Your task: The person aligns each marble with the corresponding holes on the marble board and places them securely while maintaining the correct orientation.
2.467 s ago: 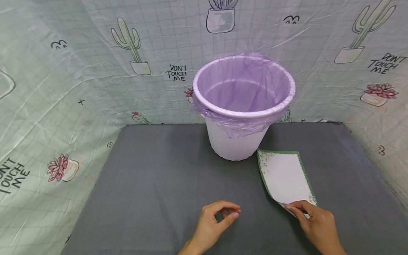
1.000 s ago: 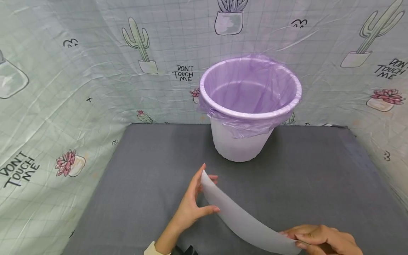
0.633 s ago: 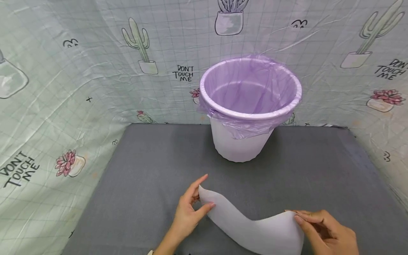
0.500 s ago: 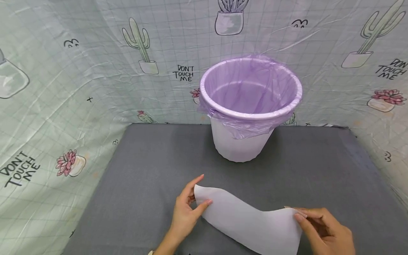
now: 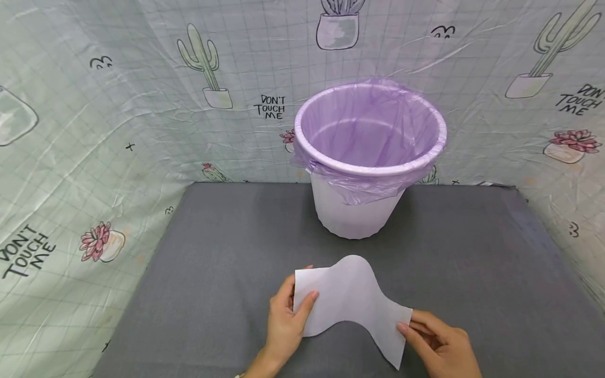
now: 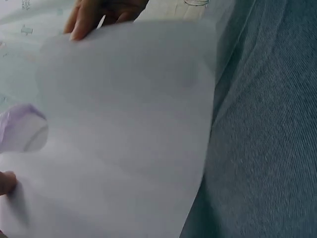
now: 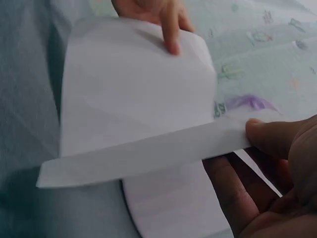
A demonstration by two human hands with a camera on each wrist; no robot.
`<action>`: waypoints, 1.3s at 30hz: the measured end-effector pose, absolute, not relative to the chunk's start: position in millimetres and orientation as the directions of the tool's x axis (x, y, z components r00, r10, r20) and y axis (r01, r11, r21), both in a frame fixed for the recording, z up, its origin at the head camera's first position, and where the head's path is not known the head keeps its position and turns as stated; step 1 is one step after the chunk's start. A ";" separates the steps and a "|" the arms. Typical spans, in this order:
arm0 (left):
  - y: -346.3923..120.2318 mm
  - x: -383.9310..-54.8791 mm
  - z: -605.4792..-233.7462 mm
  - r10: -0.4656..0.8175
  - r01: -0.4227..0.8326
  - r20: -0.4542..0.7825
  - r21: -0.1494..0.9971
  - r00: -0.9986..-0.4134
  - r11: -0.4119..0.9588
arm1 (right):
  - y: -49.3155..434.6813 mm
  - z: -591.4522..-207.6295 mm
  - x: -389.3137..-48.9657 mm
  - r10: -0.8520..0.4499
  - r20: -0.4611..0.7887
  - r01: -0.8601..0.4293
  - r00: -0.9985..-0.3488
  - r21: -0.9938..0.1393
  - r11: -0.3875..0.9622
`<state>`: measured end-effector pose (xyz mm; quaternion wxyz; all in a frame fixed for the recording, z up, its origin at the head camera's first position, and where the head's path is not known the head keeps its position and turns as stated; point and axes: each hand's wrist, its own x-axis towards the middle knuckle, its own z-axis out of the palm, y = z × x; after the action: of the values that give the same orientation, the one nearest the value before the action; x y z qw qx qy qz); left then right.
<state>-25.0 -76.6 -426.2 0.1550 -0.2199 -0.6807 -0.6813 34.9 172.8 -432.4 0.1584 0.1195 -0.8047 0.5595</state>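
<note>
A sheet of paper (image 5: 347, 291) is held up between both hands near the front of the table, its plain white side showing in the head view. The left hand (image 5: 285, 321) pinches its left end, thumb on the near face and fingers behind. At the other end, the right hand (image 5: 443, 344) pinches the edge between thumb and fingers. The sheet arches up in the middle. In the right wrist view, the end of the paper (image 7: 148, 153) by the right thumb (image 7: 262, 133) bends over as a band. The left hand's fingers are mostly hidden behind the sheet.
A white bin (image 5: 354, 215) lined with a purple plastic bag (image 5: 350, 186) stands on the grey table cloth (image 5: 227, 273) beyond the hands. A cactus-printed curtain (image 5: 156, 131) encloses the back and sides.
The paper lay flat right of the bin, then was lifted and turned plain side up. The left hand took its other end. The right hand has moved left, bowing the sheet upward.
</note>
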 end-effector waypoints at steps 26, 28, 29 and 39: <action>-47.8 -9.1 -419.4 0.194 0.481 0.509 0.859 -0.839 -0.175 | 120.3 -410.4 16.1 -0.175 0.716 -0.727 -0.676 -0.608 0.320; -52.2 -10.6 -420.5 0.186 0.463 0.496 0.865 -0.848 -0.194 | 129.0 -417.1 14.5 -0.148 0.696 -0.696 -0.703 -0.630 0.346; -54.3 -11.2 -421.0 0.192 0.450 0.488 0.868 -0.852 -0.209 | 133.8 -420.9 13.5 -0.135 0.680 -0.675 -0.721 -0.644 0.360; -66.2 -16.6 -420.7 0.285 0.430 0.472 0.880 -0.834 -0.199 | 152.8 -428.9 21.5 -0.097 0.369 -0.375 -0.925 -0.835 0.403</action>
<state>-16.6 -66.2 -420.7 0.0502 -0.2837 -0.6307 -0.7206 21.5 152.8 -428.9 0.1319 0.1426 -0.8272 0.5273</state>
